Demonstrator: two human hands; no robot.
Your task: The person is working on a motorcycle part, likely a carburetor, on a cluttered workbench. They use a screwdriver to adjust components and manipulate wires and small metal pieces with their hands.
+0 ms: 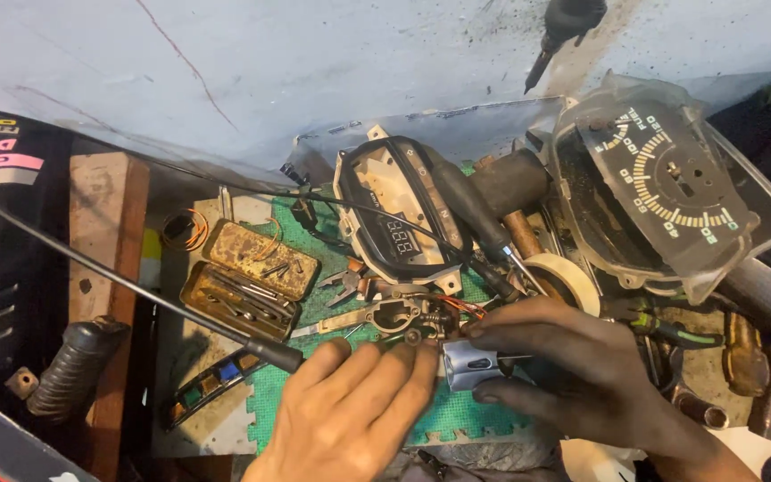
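My right hand [573, 370] grips a small silver-grey metal housing [469, 364] between thumb and fingers, just above the green foam mat [332, 295]. My left hand [350, 412] lies palm down beside it, fingertips touching the housing's left edge and a small round part [413, 336]. Red and orange wires [457, 308] run from the housing area toward a metal lever bracket [385, 314]. Whether the left hand holds anything is hidden under its fingers.
An instrument cluster with a digital display [399, 219] lies behind, a larger speedometer unit [662, 178] at the right. A rusty open tin of tools [243, 281], pliers [347, 284], screwdrivers [470, 214], a tape roll [564, 277] and a rubber grip [73, 366] surround the mat.
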